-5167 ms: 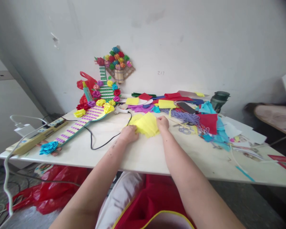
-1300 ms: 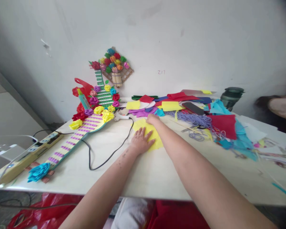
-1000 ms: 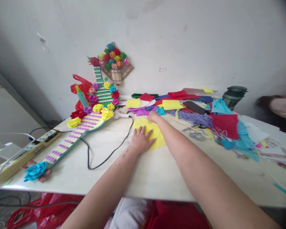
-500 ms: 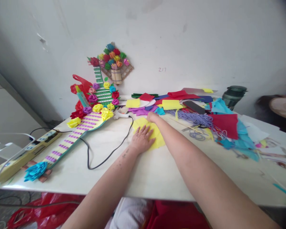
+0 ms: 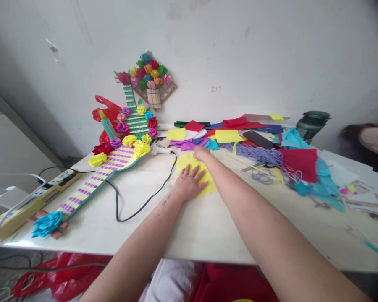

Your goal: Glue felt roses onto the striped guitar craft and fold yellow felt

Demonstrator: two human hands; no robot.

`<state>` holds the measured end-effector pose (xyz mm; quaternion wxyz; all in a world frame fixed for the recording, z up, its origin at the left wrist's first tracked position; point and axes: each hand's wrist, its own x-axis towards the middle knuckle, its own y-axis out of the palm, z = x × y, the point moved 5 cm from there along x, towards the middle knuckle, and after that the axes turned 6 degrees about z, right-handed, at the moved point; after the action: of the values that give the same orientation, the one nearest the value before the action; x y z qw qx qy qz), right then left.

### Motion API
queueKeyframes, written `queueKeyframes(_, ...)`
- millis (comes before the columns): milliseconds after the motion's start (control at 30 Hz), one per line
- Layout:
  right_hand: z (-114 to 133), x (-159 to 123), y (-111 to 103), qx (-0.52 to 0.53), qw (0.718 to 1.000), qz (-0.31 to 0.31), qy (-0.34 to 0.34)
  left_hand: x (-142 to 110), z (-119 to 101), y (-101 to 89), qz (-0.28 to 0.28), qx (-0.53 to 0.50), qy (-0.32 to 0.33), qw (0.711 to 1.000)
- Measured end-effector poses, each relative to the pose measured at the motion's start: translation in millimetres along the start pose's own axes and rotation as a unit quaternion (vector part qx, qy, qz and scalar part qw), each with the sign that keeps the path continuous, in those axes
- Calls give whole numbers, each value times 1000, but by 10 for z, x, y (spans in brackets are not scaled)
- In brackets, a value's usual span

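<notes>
A sheet of yellow crepe paper point(image 5: 210, 186) lies on the table in front of me. My left hand point(image 5: 190, 183) rests flat on it with the fingers spread, pressing it to the tabletop. At the sheet's far edge is my right hand point(image 5: 201, 154), its fingers curled and closed. The forearm and back of the hand hide what those fingers grip, if anything. Just beyond the right hand lie purple paper pieces point(image 5: 186, 145) and a small blue piece point(image 5: 212, 144).
Left stands a guitar-shaped craft point(image 5: 96, 178) with paper flowers. Near it are a glue gun point(image 5: 159, 149) with a black cord, and a power strip point(image 5: 40, 199). Right lie purple yarn point(image 5: 255, 154), scissors point(image 5: 250, 168), a phone point(image 5: 258, 139), coloured paper point(image 5: 299, 163) and a dark bottle point(image 5: 310, 126).
Both hands stay in nearly the same place on the yellow paper. The view has shifted slightly.
</notes>
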<state>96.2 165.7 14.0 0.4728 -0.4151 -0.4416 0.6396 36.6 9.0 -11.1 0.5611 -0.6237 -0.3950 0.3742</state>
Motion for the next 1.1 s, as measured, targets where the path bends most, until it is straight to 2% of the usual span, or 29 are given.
queueKeyframes(100,-38,7,-18,1,1000,0,22,1,-4,-2,-3,3,0,1000)
queueKeyframes(200,-29,0,-68,12,1000,-13,14,-6,-17,-26,-7,9,-2,1000)
queueKeyframes(333,11,-48,-178,47,996,-78,6,-12,-26,-46,-3,9,-5,1000)
queueKeyframes(433,24,-119,-285,81,985,-151,7,-6,-22,-34,6,5,-3,1000)
queueKeyframes(633,-32,-327,-634,196,930,-312,15,26,6,6,5,8,-1,1000)
queueKeyframes(767,-27,-454,-930,282,887,-364,-32,47,22,18,-2,11,3,1000)
queueKeyframes(867,-16,-561,-1074,359,860,-354,-81,47,26,18,5,8,1,1000)
queueKeyframes(933,-36,-640,-1063,416,848,-314,-94,37,23,8,2,6,1,1000)
queueKeyframes(1033,-83,-767,-870,479,848,-203,-104,12,11,-32,-22,8,10,1000)
queueKeyframes(1100,-146,-849,-653,491,859,-116,-81,-1,5,-66,-45,9,17,999)
